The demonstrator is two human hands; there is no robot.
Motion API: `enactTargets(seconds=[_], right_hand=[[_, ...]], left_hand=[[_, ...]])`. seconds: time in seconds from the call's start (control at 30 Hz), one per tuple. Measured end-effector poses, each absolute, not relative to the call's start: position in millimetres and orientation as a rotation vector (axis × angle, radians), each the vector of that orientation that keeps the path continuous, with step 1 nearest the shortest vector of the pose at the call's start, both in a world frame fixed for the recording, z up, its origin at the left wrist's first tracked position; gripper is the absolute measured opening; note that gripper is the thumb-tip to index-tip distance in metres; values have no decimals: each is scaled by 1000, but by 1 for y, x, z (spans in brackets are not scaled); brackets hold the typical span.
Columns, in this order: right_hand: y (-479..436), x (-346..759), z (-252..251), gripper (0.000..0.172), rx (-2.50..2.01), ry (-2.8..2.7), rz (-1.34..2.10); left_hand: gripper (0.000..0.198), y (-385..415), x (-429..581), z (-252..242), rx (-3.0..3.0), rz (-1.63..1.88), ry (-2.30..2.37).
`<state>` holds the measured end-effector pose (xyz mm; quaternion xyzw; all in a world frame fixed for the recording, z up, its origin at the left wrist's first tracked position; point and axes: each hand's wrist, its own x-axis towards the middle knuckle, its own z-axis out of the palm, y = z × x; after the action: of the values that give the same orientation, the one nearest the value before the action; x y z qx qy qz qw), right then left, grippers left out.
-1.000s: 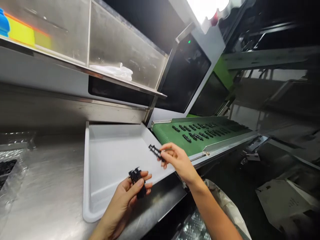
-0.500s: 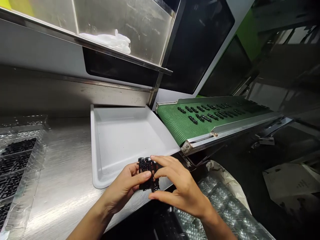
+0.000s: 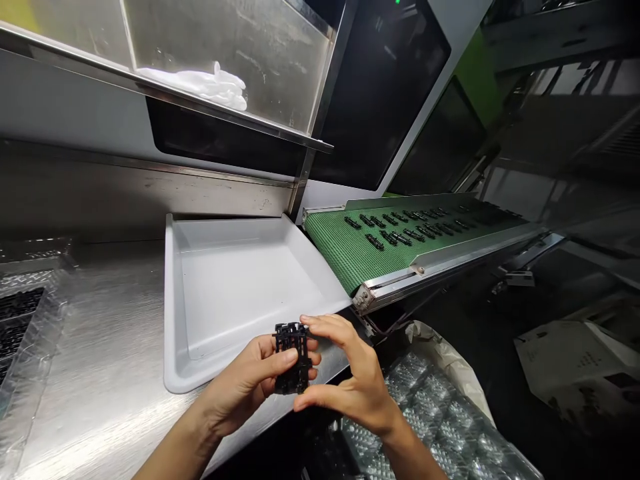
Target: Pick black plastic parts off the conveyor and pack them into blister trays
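Note:
Several slotted black plastic parts (image 3: 291, 373) sit side by side as a small stack above the near edge of the bench. My left hand (image 3: 253, 373) is closed around them, its thumb pressed across the front and its fingers behind. On the other side, my right hand (image 3: 353, 377) spans the stack between fingertips at the top end and thumb at the bottom end. Just beyond both hands lies a light grey tray (image 3: 175, 307). The backs of the parts are hidden by my left fingers.
A green conveyor belt (image 3: 340, 257) at the right carries rows of black parts (image 3: 375, 241). Clear plastic trays (image 3: 37, 347) with black parts stand on the steel bench (image 3: 110, 320) at left. White gloves (image 3: 200, 87) rest on the shelf. More clear trays (image 3: 440, 413) lie at lower right.
The right fingers and thumb have shifted around the right side of the stack, which now looks more even. The camera view has turned slightly right.

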<state>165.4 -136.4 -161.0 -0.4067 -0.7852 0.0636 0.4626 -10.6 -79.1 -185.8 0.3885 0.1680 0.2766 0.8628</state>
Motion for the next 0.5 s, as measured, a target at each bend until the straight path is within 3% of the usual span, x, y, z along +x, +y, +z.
enactTargets(seconds=[0.37, 0.5], right_hand=[[-118, 169, -151, 73, -1071, -2146, 178], [-69, 217, -122, 24, -1495, -1950, 18]], left_hand=[[21, -70, -7, -185, 817, 638, 448], [18, -72, -1, -189, 729, 625, 473]])
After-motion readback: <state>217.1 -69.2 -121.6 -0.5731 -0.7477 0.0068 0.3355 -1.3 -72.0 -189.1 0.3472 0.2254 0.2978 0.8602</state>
